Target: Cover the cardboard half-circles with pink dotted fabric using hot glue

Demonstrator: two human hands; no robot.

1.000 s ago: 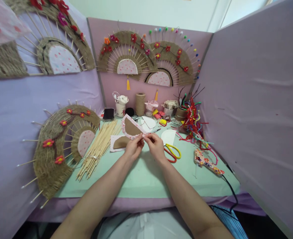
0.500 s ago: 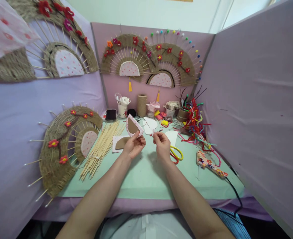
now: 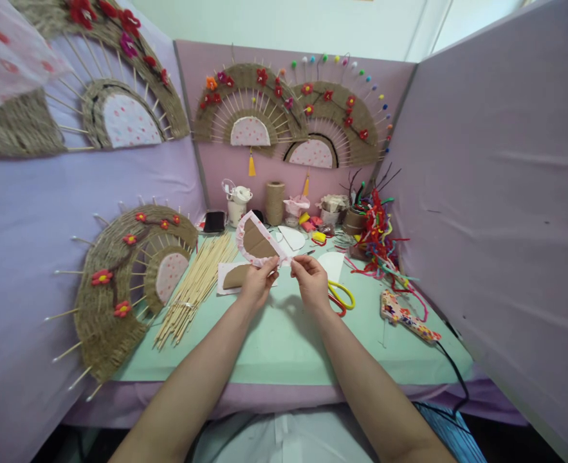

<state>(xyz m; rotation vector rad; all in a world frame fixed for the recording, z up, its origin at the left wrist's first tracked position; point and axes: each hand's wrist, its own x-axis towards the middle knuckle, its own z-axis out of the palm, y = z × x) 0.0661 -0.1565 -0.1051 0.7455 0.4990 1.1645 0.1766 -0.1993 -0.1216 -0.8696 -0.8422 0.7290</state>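
Note:
A brown cardboard half-circle point(image 3: 257, 239) is held up over the table, its edge wrapped in pink-and-white spotted fabric. My left hand point(image 3: 259, 281) grips its lower right part, fingers closed. My right hand point(image 3: 311, 280) pinches the pale fabric end at the right corner, close to the left fingertips. Below and left, a second cardboard half-circle point(image 3: 234, 277) lies on a piece of pale fabric. Scissors with yellow and red handles point(image 3: 344, 294) lie beside my right hand, their blades hidden.
A bundle of thin wooden sticks point(image 3: 194, 289) lies to the left. A flowered glue gun point(image 3: 406, 316) with a black cord is at the right. A twine spool point(image 3: 274, 203) and a heap of coloured pipe cleaners point(image 3: 379, 231) stand at the back. A twine fan point(image 3: 114, 283) leans left.
The cardboard half-circle has turned and shows more of its brown face. My right hand has moved slightly left, from apart to the fabric corner, closer to my left hand.

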